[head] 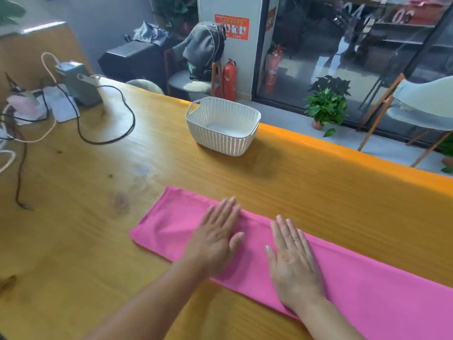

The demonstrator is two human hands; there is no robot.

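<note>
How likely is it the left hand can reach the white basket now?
Probably yes: the left hand lies flat on the pink cloth, holding nothing, and only bare tabletop separates it from the white basket, though a stretch seems needed.

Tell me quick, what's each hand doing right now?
Left hand: open, flat on the pink cloth.
Right hand: open, flat on the same cloth.

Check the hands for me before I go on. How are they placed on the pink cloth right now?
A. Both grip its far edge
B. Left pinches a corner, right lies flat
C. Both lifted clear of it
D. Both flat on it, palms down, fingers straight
D: the left hand and the right hand both lie palm down with straight fingers on the folded pink cloth, side by side.
</note>
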